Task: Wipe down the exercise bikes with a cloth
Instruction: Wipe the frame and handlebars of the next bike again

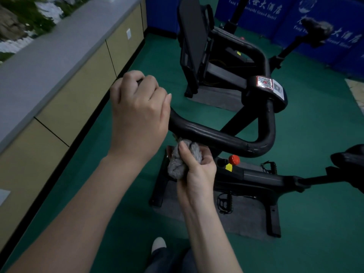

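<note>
A black exercise bike stands in front of me, its looped handlebar (216, 136) running from centre to right. My left hand (139, 113) is closed around the handlebar's left end. My right hand (197, 170) grips a bunched grey cloth (177, 164) and presses it against the underside of the bar, just right of my left hand. A red knob (234, 159) sits on the frame below the bar. The saddle (350, 160) shows at the right edge.
A second black exercise bike (222, 56) with a screen stands behind on the green floor. A long counter with beige cabinet doors (78, 83) runs along the left. Blue banners (295, 16) line the back. Grey mats lie under both bikes. My shoe (158, 245) is at the bottom.
</note>
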The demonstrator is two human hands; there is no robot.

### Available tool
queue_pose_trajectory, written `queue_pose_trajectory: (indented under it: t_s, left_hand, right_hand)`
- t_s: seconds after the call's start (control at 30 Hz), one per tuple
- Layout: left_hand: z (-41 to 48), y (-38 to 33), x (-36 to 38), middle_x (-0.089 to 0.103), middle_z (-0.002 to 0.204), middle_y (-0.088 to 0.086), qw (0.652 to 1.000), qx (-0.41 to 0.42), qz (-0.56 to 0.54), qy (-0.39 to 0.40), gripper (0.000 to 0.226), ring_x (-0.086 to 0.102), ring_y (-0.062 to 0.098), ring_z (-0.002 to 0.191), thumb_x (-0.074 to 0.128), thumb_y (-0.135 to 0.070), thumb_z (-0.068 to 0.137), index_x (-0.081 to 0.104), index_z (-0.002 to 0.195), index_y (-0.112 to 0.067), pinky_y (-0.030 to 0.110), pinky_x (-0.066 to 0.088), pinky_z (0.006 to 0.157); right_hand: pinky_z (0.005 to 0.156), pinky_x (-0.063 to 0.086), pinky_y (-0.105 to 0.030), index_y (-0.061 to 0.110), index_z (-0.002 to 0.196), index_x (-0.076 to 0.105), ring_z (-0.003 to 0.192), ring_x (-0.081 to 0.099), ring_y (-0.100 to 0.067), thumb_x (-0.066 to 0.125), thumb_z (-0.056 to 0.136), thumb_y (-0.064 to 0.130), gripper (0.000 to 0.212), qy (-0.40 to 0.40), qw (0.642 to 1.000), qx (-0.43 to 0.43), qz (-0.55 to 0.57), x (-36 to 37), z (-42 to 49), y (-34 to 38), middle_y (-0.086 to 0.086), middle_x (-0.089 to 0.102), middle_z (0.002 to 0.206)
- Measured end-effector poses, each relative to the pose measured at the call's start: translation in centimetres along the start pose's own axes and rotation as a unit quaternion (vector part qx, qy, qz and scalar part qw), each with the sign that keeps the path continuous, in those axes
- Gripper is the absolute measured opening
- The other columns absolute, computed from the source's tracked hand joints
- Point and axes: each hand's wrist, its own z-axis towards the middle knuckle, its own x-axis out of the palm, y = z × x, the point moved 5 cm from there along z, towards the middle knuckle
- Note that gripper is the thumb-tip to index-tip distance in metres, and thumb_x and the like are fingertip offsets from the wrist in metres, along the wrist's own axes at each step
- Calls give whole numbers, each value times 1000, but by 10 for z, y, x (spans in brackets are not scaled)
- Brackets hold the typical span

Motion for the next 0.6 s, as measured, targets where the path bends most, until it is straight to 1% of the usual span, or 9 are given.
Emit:
queue_pose_trajectory:
  t_s: [0.07,0.13,0.2,0.3,0.37,0.43,0.47,0.53,0.6]
  left_hand:
    - [0,-1,0,60,88,4,1000,1,1,-1,31,49,30,105,41,-22,98,63,82,-8,37,28,88]
    - [0,0,1,60,88,4,1000,1,-1,-4,31,48,29,105,41,-22,98,63,82,-8,37,28,88]
    - [-1,1,2,60,87,4,1000,1,-6,-9,31,47,29,104,41,-22,98,63,81,-8,37,28,88]
    - [-1,1,3,60,86,4,1000,-6,-11,-16,32,45,28,104,41,-22,98,62,79,-7,37,28,86]
    - [-1,0,3,60,85,5,1000,-10,-13,-23,31,44,27,103,42,-20,98,62,78,-6,37,28,86]
    - [-1,0,3,60,85,6,999,-11,-9,-28,31,41,26,103,43,-20,98,62,79,-5,37,28,87]
    - [-1,0,4,61,86,7,1000,-11,-4,-27,31,41,26,104,42,-20,98,63,80,-5,37,28,89]
    - [-3,-1,4,62,92,8,1000,-14,14,-18,33,43,27,108,40,-22,99,64,84,-5,38,24,99]
    - [-3,-2,4,63,101,7,999,-21,24,-16,35,45,28,116,39,-25,100,66,87,-7,40,13,110]
  right_hand:
    - [85,52,-41,5,96,57,77,64,-19,71,70,-4,31,-3,1000,2,9,-1,1,1,-7,67,83]
    - [77,55,-32,5,98,58,75,66,-18,68,73,-10,31,-28,1000,4,6,-9,2,6,-8,68,84]
    - [72,58,-27,2,108,56,77,68,-18,65,74,-14,38,-64,998,-8,29,-23,2,16,-10,68,90]
    - [81,58,-30,-5,124,51,88,67,-23,65,74,-14,53,-105,992,-39,52,-42,3,31,-15,65,101]
    - [76,58,-28,-6,118,54,83,66,-22,66,73,-12,47,-93,994,-34,44,-38,2,28,-14,66,95]
    - [65,56,-24,-1,104,59,73,64,-18,67,74,-12,33,-69,997,-15,17,-27,2,19,-8,66,82]
    - [64,55,-24,2,97,60,70,64,-17,67,75,-12,27,-62,998,-7,0,-23,2,16,-7,66,78]
    - [69,55,-27,5,89,62,71,65,-18,68,75,-12,23,-58,998,0,-17,-24,3,17,-7,67,77]
    - [70,56,-29,4,89,62,73,65,-22,67,74,-14,24,-76,997,-12,-6,-36,4,28,-10,68,79]
